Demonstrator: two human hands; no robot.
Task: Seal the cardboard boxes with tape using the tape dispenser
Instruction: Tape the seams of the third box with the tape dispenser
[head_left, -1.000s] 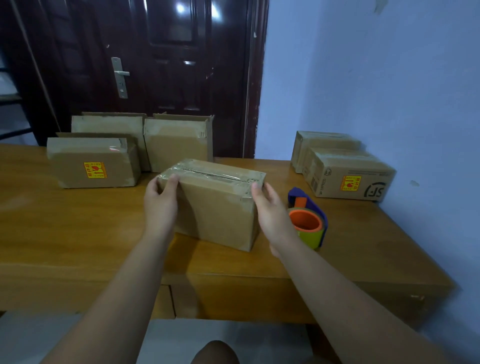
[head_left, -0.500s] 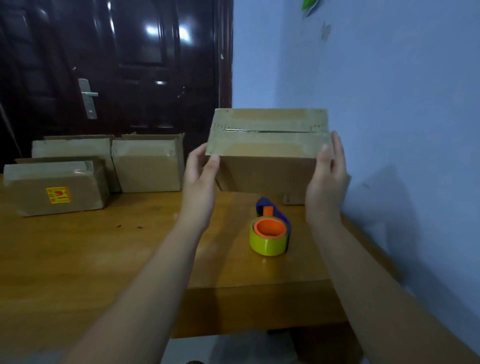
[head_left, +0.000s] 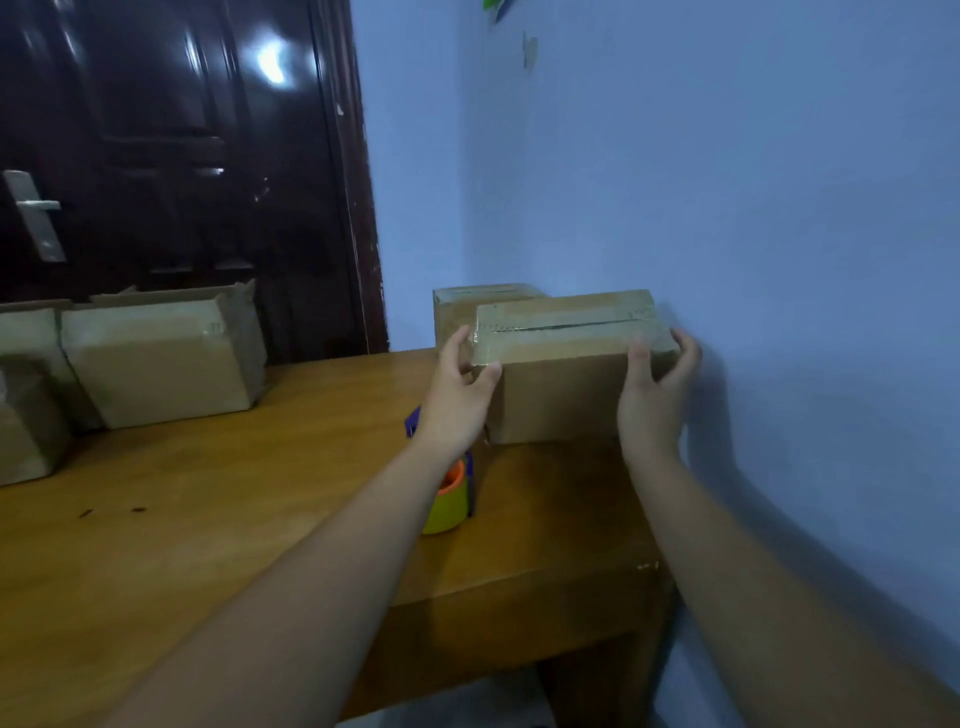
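A cardboard box (head_left: 561, 379) with clear tape along its top seam is at the table's back right, close to the wall. My left hand (head_left: 457, 400) grips its left end and my right hand (head_left: 655, 397) grips its right end, thumbs on the front face. I cannot tell whether it rests on the table or on a box below. Just behind it shows the top of another box (head_left: 480, 299). The tape dispenser (head_left: 449, 506), blue with an orange core and a yellow-green roll, stands on the wooden table (head_left: 218, 509), partly hidden by my left forearm.
Several more cardboard boxes (head_left: 161, 358) stand at the back left of the table, in front of a dark door (head_left: 171, 145). A blue wall (head_left: 753, 208) runs along the table's right side. The table's front edge and right corner are near my forearms.
The box was lifted from the middle of the table, carried right through the air, and lowered by the wall at the back right. My view has swung right with it.
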